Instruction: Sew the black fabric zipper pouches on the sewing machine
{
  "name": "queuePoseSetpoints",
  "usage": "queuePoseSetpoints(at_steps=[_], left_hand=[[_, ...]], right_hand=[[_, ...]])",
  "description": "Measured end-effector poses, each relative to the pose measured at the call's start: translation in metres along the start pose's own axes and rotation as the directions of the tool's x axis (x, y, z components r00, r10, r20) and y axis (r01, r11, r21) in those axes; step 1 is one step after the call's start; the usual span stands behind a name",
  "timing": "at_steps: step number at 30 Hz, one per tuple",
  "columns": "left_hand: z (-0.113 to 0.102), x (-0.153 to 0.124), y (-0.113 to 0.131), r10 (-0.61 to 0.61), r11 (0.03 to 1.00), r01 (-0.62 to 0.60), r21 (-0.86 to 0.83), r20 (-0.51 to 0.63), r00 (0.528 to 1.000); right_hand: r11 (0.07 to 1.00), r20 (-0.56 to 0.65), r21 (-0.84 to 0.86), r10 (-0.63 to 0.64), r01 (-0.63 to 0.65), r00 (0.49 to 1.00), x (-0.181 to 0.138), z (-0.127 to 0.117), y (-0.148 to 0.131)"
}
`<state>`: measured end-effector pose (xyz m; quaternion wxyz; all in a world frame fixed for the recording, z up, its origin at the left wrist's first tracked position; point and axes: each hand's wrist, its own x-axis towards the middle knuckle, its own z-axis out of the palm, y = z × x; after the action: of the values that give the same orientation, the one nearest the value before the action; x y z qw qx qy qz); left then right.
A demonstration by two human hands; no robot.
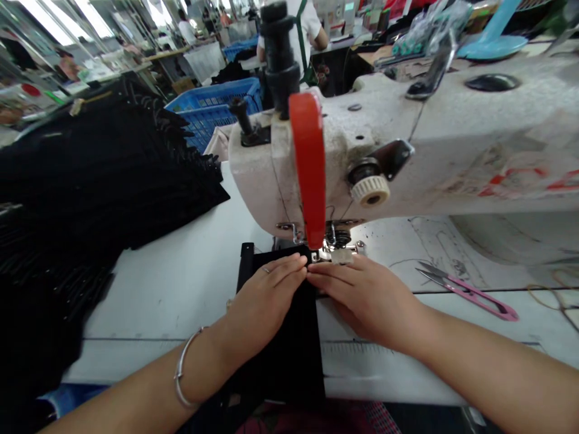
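Observation:
A piece of black fabric [289, 355] lies under the needle area of a white sewing machine [434, 150] and hangs over the table's near edge. My left hand [266, 295] rests flat on it, fingers stretched toward the presser foot [323, 255]. Close beside, my right hand [366, 295] lies with straight fingers at the fabric's right edge, its fingertips almost meeting the left ones. Neither hand is wrapped round anything; the right thumb is hidden. A red guard bar [307, 169] stands in front of the machine head and covers part of the needle.
Pink-handled thread snips [470, 292] lie on the table right of my right hand. A tall pile of black fabric pieces [90, 175] stands at the left. Behind the machine are a blue basket [212, 105] and a person in a white shirt [310, 30].

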<state>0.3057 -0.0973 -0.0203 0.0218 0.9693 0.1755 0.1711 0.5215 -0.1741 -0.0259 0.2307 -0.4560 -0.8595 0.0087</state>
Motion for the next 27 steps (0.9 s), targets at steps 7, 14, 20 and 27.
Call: queuePoseSetpoints(at_steps=[7, 14, 20, 27], left_hand=[[-0.002, 0.010, 0.003, 0.049, 0.999, -0.048, 0.016, -0.048, 0.998], [-0.009, 0.013, 0.002, 0.024, 0.999, -0.024, -0.022, 0.009, 1.000], [-0.043, -0.027, 0.059, 0.050, 0.979, 0.002, -0.206, 0.251, 0.967], [-0.025, -0.058, 0.069, -0.133, 0.935, 0.139, -0.327, 0.041, 0.990]], right_hand=[[1.000, 0.003, 0.024, -0.009, 0.009, 1.000, 0.000, 0.000, -0.002], [0.994, 0.080, 0.069, 0.083, -0.088, 0.993, 0.004, -0.006, 0.002], [0.949, 0.188, 0.260, 0.130, -0.177, 0.974, -0.020, -0.031, -0.029], [0.910, 0.052, 0.318, 0.261, -0.264, 0.964, -0.056, -0.008, -0.082]])
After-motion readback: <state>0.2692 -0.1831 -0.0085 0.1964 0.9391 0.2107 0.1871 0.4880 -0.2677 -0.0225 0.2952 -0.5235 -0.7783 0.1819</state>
